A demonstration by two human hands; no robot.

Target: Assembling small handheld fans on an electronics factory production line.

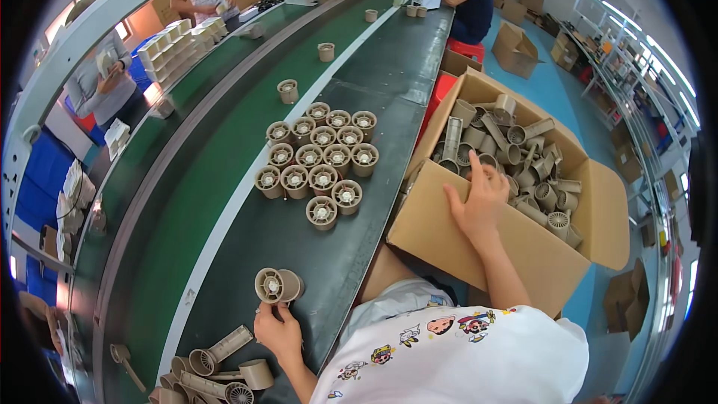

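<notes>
My left hand (278,333) is closed on a beige plastic cylinder (288,284) at the front of the dark worktop. The cylinder lies on its side, its round end showing spokes and a pale centre. Over the near edge of an open cardboard carton (441,217) on the right reaches my right hand (482,202), with its fingers apart and nothing visibly held. Beneath and beyond its fingertips, the carton holds a heap of beige handled plastic housings (523,157). Several upright beige cylinders (323,178) with spoked tops stand grouped mid-worktop.
More handled housings (217,363) lie piled at the lower left. Along the left runs a green conveyor belt (224,157) carrying a few beige cylinders (287,90). One person (475,0) sits at the far end; others stand across the belt. White trays (176,52) line the opposite side.
</notes>
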